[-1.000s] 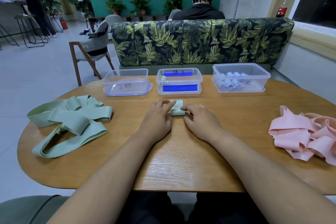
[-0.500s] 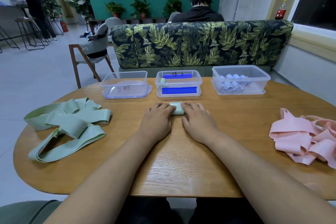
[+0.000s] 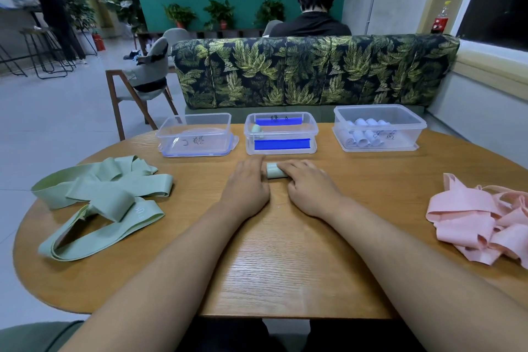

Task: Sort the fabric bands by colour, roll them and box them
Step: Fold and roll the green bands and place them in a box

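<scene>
A small rolled green band (image 3: 273,171) lies on the wooden table (image 3: 280,266) just in front of the middle clear box (image 3: 281,148). My left hand (image 3: 246,188) lies flat with its fingertips at the roll's left end. My right hand (image 3: 308,187) rests its fingers over the roll's right part, hiding it. One green roll (image 3: 256,128) sits inside the middle box. The right box (image 3: 377,111) holds several pale rolls (image 3: 364,133). The left box (image 3: 194,148) looks empty. Loose green bands (image 3: 100,197) lie at left, loose pink bands (image 3: 485,223) at right.
The three boxes stand in a row along the table's far edge, with a leaf-print sofa (image 3: 314,71) right behind them. A person (image 3: 314,6) sits beyond the sofa with their back turned. A wooden chair (image 3: 143,86) stands at the far left.
Both hands have pushed the green band forward towards the middle box, and it has gone from a flat folded piece to a tight roll.
</scene>
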Demonstrator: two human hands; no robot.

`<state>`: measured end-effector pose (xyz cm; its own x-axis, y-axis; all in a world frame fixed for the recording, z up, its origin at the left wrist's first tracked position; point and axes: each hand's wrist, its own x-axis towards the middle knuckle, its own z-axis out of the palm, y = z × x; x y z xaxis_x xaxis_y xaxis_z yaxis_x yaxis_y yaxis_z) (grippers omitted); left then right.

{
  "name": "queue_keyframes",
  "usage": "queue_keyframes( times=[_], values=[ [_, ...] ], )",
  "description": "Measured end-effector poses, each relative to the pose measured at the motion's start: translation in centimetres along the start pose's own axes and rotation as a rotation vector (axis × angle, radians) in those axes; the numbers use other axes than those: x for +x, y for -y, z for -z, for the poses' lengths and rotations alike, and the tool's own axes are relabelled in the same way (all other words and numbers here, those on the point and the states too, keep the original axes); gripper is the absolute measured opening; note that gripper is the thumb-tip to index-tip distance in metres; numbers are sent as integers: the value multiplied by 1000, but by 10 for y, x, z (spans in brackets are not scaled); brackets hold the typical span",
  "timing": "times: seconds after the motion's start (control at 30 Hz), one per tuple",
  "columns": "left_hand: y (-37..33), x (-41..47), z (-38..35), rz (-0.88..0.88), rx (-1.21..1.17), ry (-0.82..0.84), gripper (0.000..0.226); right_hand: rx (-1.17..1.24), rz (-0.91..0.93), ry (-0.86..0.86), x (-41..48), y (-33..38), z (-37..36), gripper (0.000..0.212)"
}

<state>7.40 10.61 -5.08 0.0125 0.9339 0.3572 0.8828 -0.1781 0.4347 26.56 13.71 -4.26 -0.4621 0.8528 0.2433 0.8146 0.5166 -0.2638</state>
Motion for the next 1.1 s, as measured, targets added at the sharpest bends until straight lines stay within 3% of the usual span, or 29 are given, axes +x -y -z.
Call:
queue_keyframes(
  times=[0.17,0.4,0.6,0.87,1.0,1.1],
  values=[
    [6,10,1,-192,-38,58,44,-1,-15,-25,13,0,-4,58],
    [27,46,4,-259,-76,133,45,-20,-92,0,35,-3,-10,52],
    [33,59,3,-292,-167,144,43,-80,-30,-34,47,-13,-13,49],
    [16,47,8,-225,-392,41,29,308,63,-266,41,-20,-7,43],
    [9,42,10,-177,-471,-14,18,450,74,-266,32,-13,8,28],
    [3,41,14,-111,-588,-42,17,576,98,-271,28,-6,11,30]
  ],
)
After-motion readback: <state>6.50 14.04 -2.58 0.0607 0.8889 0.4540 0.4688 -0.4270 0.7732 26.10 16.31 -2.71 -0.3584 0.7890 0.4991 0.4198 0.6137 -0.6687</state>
